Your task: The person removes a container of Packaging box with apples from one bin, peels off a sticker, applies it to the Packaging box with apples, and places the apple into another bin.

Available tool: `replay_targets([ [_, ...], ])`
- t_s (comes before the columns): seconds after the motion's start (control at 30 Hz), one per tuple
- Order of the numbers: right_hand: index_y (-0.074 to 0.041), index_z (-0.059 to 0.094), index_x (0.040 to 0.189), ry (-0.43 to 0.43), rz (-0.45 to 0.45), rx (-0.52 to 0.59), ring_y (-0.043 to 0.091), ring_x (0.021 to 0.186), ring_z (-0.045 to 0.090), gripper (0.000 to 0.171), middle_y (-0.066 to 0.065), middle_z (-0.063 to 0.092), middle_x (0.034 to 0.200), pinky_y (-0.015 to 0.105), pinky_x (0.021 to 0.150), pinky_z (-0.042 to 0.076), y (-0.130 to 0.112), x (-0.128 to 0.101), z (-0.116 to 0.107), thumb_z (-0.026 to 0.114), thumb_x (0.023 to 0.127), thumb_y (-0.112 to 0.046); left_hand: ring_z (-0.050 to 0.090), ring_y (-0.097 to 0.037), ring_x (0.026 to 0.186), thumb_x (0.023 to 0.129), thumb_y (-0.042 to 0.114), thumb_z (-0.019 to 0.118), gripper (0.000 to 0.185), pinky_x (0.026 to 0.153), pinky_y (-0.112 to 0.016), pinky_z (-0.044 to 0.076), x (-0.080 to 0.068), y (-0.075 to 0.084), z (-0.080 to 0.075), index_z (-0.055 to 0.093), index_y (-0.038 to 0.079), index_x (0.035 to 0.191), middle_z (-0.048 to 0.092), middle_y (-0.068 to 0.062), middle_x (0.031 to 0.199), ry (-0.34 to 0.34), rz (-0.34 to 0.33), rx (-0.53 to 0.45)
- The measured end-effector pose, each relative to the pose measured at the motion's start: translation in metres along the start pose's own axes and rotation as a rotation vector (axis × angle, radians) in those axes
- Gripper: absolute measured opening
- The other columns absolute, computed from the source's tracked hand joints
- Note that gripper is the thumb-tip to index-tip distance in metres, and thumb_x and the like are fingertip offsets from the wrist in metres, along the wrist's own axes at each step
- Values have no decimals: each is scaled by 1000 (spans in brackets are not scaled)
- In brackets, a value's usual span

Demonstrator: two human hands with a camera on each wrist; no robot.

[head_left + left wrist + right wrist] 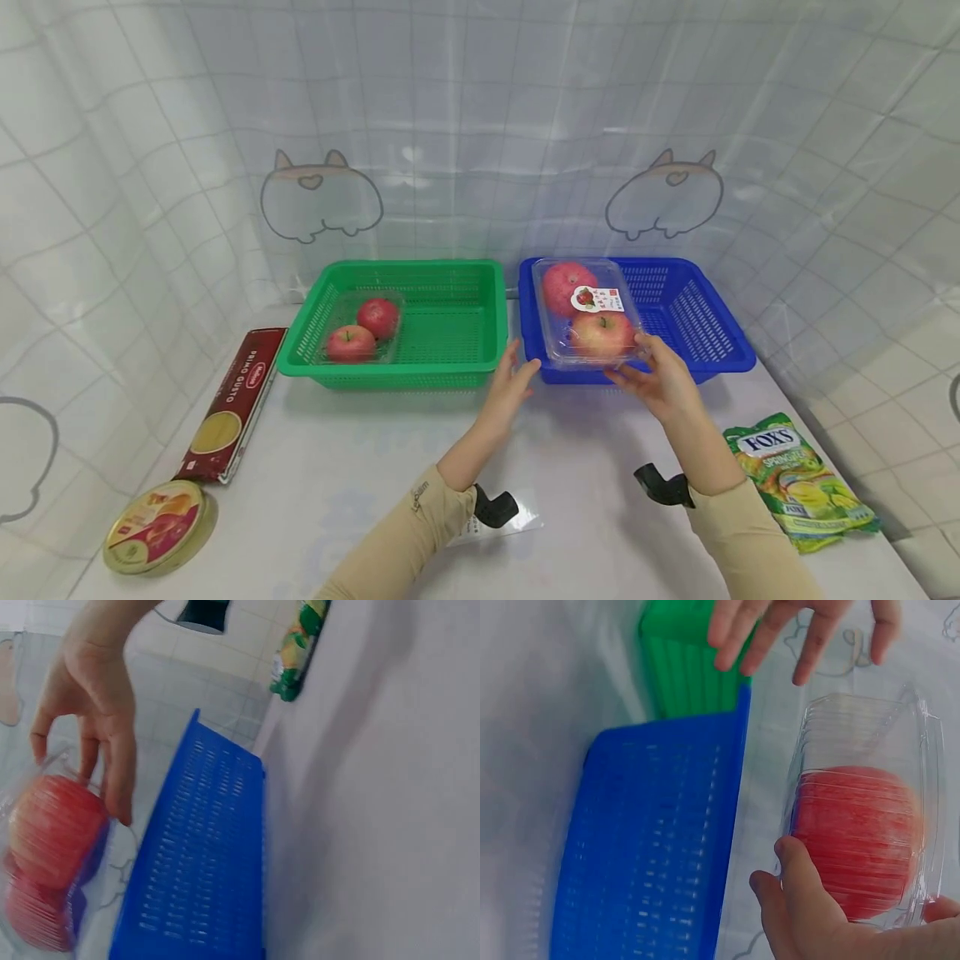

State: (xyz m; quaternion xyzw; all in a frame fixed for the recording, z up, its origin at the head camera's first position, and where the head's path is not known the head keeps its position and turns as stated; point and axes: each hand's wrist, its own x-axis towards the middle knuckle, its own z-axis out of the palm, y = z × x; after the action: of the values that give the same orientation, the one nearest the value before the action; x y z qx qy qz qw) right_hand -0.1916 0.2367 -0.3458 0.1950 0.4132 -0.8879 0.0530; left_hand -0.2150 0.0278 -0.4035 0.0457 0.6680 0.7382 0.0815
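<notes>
A clear plastic box (pixel 546 325) with two red apples (pixel 600 335) and a white label sits above the left part of the blue basket (pixel 720 333). My right hand (pixel 663 379) grips the box at its near right corner. In the right wrist view, the thumb and fingers of that right hand (pixel 810 926) lie on opposite sides of the box (pixel 847 735). My left hand (pixel 510 387) has its fingers extended between the two baskets, just left of the box and apart from it. Another clear box (pixel 393 333) with two apples lies in the left side of the green basket (pixel 495 333).
A dark red Primo Gusto pack (pixel 240 400) and a round tin (pixel 153 533) lie at the left. A green Fox's bag (pixel 798 483) lies at the right. A tile-patterned curtain (pixel 480 167) hangs behind the baskets. A clear sheet (pixel 525 521) lies near my left sleeve.
</notes>
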Motion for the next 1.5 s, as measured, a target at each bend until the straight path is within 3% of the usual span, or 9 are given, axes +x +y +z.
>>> replay_targets([
  [0.1, -17, 58, 88, 0, 5, 37, 37, 125, 32, 3, -3, 36, 113, 45, 99, 32, -6, 3, -3, 57, 90, -19, 34, -39, 128, 91, 24, 52, 68, 96, -50, 40, 1, 4, 3, 19, 6, 147, 16, -25, 149, -1, -24, 47],
  [0.2, -17, 56, 96, 11, 6, 54, 37, 131, 24, 6, -3, 36, 113, 45, 100, 31, -11, 6, -5, 56, 91, -19, 30, -40, 131, 90, 22, 53, 69, 99, -51, 36, 6, 4, 6, 17, 7, 148, 18, -25, 148, -11, -27, 95],
  [0.37, -23, 31, 135, 61, -6, 36, 35, 133, 22, 53, -3, 35, 114, 45, 99, 31, -22, 16, -11, 57, 90, -18, 36, -38, 128, 90, 24, 55, 69, 100, -49, 36, 24, -17, 12, 20, 10, 147, 25, -23, 147, 26, 7, 181],
  [0.53, -25, 17, 146, 138, -7, -12, 32, 131, 23, 70, -2, 33, 121, 42, 100, 31, -34, 30, -18, 56, 89, -17, 49, -34, 115, 92, 24, 53, 65, 92, -45, 44, 30, -26, 14, 22, 11, 147, 32, -20, 144, 59, 16, 260],
  [0.73, -27, 14, 147, 215, 6, -40, 33, 134, 21, 69, 0, 21, 144, 42, 101, 30, -48, 45, -28, 51, 90, -15, 52, -34, 111, 93, 15, 49, 60, 88, -43, 47, 32, -31, 13, 23, 9, 146, 31, -20, 145, 62, 48, 286],
  [0.93, -29, 11, 148, 227, 19, -42, 32, 137, 15, 69, 0, 11, 152, 42, 101, 28, -60, 52, -39, 47, 90, -15, 52, -33, 111, 93, 15, 50, 60, 88, -41, 47, 33, -32, 13, 22, 10, 147, 29, -18, 147, 43, 47, 264],
  [1.13, -23, 31, 131, 178, -51, -68, 36, 137, 12, 39, 2, 18, 146, 48, 103, 23, -66, 57, -45, 43, 94, -19, 51, -33, 113, 94, 14, 49, 60, 90, -43, 45, 35, -32, 12, 20, 11, 147, 28, -17, 147, 38, 46, 251],
  [1.3, -29, 16, 146, 149, -127, -157, 38, 137, 9, 51, 5, 2, 153, 51, 104, 20, -69, 61, -51, 31, 98, -24, 50, -34, 114, 94, 14, 48, 60, 91, -44, 45, 34, -32, 12, 20, 11, 147, 27, -18, 147, 25, 47, 240],
  [1.5, -27, 12, 149, 200, -122, -212, 36, 136, 12, 54, 2, 1, 154, 52, 104, 19, -76, 68, -56, 26, 97, -20, 49, -34, 115, 95, 14, 48, 60, 92, -44, 45, 34, -32, 13, 19, 11, 147, 26, -17, 148, 22, 41, 240],
])
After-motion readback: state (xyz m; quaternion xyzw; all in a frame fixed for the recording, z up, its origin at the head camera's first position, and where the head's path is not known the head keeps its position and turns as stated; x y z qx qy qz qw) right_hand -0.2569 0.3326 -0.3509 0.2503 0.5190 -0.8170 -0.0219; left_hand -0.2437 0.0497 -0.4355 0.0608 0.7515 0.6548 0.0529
